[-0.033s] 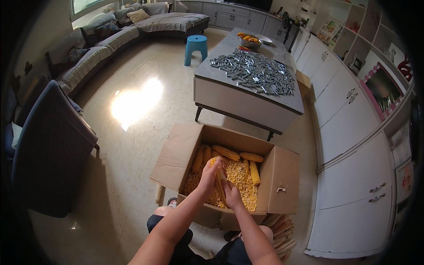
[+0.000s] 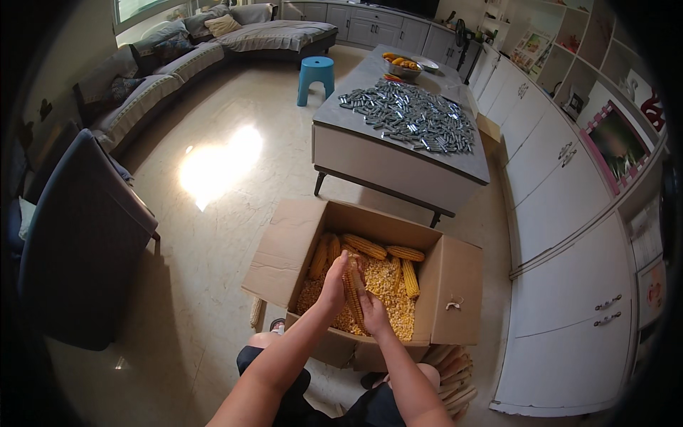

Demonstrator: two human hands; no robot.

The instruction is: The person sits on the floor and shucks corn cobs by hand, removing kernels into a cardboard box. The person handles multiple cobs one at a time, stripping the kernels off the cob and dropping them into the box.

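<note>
Over an open cardboard box (image 2: 455, 317), my left hand (image 2: 334, 285) is closed round an ear of corn (image 2: 353, 300), with its thumb up near the top end. My right hand (image 2: 375, 313) wraps the same ear from the right side, fingers pressed along it. A paler strip shows between the two hands; whether it is a second cob I cannot tell. Loose corn kernels (image 2: 398, 309) cover the bottom of the box. Several whole ears lie along its far and side walls, among them a yellow ear (image 2: 410, 279) at the right.
Bare cobs (image 2: 455, 377) are heaped on the floor right of the box, and another cob (image 2: 256, 312) lies to its left. Beyond stands a table (image 2: 384, 146) bearing many small silvery pieces (image 2: 420, 114). A blue stool (image 2: 316, 75), a dark chair (image 2: 92, 242) and white cabinets (image 2: 569, 285) surround it.
My left thumb and hand have shifted very slightly along the ear of corn. Everything else looks the same.
</note>
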